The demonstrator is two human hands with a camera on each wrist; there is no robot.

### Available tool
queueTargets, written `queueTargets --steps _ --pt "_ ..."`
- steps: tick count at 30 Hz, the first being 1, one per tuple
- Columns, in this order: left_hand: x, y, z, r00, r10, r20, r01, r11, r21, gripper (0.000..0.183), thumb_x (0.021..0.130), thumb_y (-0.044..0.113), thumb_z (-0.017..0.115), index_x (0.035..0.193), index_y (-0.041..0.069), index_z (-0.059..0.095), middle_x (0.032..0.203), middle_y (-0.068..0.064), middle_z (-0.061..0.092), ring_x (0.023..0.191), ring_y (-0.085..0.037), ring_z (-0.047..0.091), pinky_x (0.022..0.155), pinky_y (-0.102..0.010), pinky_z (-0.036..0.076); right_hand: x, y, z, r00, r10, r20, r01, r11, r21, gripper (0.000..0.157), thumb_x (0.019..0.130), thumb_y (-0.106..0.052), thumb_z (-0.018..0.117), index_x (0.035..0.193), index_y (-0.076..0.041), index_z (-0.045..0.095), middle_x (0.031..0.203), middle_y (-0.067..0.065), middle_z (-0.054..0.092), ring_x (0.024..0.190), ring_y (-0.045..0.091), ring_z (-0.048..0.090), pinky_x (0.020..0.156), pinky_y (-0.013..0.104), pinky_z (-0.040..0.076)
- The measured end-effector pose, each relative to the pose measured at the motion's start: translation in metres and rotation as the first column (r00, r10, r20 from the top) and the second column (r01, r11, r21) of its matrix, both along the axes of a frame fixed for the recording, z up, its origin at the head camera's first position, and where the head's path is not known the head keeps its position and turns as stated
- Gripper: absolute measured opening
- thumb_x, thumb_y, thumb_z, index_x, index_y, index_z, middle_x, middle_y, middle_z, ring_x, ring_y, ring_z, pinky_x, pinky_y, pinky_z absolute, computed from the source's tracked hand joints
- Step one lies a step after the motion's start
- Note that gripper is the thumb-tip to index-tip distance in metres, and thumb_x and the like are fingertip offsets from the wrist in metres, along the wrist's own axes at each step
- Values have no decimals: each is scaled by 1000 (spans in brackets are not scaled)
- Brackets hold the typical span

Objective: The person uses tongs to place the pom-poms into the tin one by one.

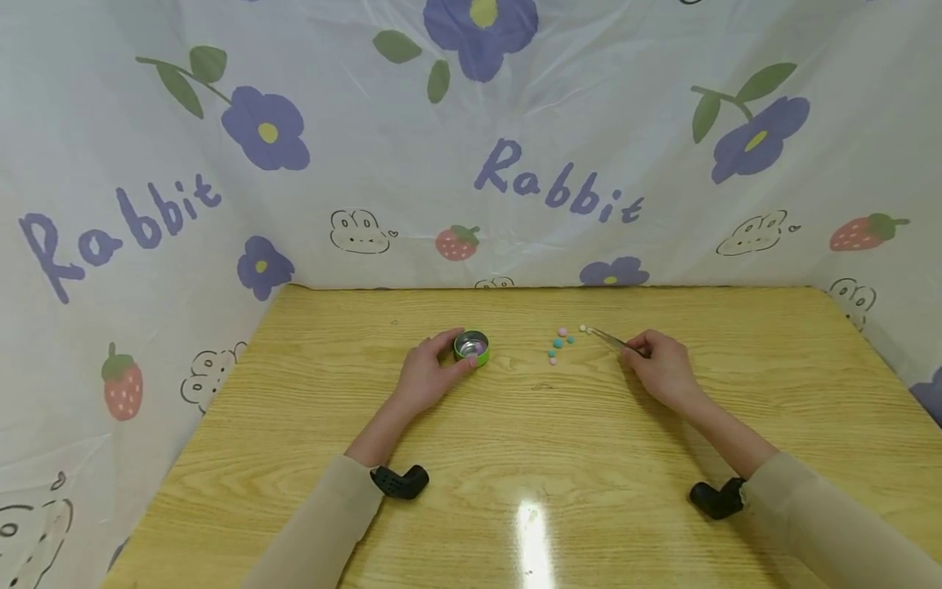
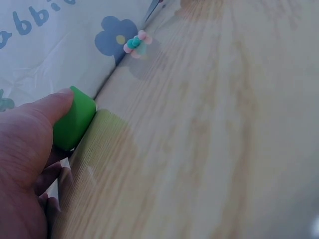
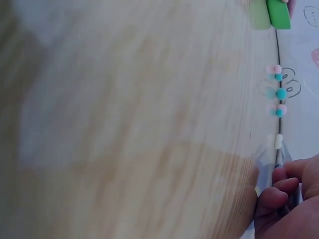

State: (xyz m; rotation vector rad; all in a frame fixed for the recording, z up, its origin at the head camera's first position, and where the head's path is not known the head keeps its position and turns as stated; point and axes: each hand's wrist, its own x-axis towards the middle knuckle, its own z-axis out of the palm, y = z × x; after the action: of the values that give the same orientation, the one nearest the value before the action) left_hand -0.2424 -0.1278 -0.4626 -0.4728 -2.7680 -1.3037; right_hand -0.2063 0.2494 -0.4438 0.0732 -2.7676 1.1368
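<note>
The left hand (image 1: 434, 372) holds a small round tin (image 1: 482, 358), its thumb against the near side and a finger around the far left side. The tin stands upright on the wooden table (image 1: 515, 442), bright green outside and silvery inside, with its open top facing up. The right hand (image 1: 662, 368) pinches a pair of metal tweezers (image 1: 618, 342) between thumb and fingers, with the tips pointing left and a little away from the person. Those tips reach two white beads (image 1: 583, 328), which sit side by side at the right end of a loose scatter; the beads are so small that I cannot tell whether the tips grip one or only touch it. Just left of them lies a pink bead (image 1: 562, 332), followed by three teal beads (image 1: 558, 344) running down and to the left, and another pink bead (image 1: 553, 361) is nearest the person. All the coloured beads lie on the wood between the tin and the tweezers, apart from both. Both forearms come in from the near edge in beige sleeves (image 1: 316, 523), with a black wrist camera (image 1: 401, 483) at each cuff. Behind the table hangs a white cloth (image 1: 412, 164) printed with purple flowers, strawberries, rabbit faces and the word "Rabbit". A streak of light shines on the near part of the tabletop.
</note>
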Motion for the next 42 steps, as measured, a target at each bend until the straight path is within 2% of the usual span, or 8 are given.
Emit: queueTargets --steps 14,26,35,38,42 --pt "-1 1 0 1000 -5 5 5 1000 -6 61 96 33 75 147 6 56 142 -15 60 134 -37 52 112 -52 42 1 -1 -3 1000 -9 7 9 1000 9 16 101 -9 65 104 6 66 80 9 65 70 21 54 63 33 42" --pt "1 2 2 1000 -1 15 1 1000 0 61 96 33 76 148 6 56 143 -15 60 135 -36 51 115 -51 39 0 0 -5 1000 -4 2 4 1000 20 16 100 -10 66 104 6 66 82 12 67 72 24 57 65 35 43" --pt "1 2 2 1000 -3 22 3 1000 -9 61 96 33 75 148 6 55 142 -15 60 134 -36 52 113 -50 42 1 0 -3 1000 -7 3 7 1000 18 15 101 -10 66 102 4 66 82 11 67 74 24 58 65 35 43" --pt "0 1 2 1000 -3 16 4 1000 -12 61 96 32 75 148 6 55 142 -15 60 135 -36 52 116 -50 37 1 0 -1 1000 -10 0 10 1000 17 14 100 -9 66 102 4 67 83 12 67 74 25 57 66 35 43" --pt "0 1 2 1000 -2 14 3 1000 -5 61 96 32 75 148 6 55 142 -15 61 135 -36 52 117 -50 36 1 0 1 1000 -6 -11 6 1000 29 13 100 -8 66 101 5 66 83 13 67 74 25 57 66 35 43"
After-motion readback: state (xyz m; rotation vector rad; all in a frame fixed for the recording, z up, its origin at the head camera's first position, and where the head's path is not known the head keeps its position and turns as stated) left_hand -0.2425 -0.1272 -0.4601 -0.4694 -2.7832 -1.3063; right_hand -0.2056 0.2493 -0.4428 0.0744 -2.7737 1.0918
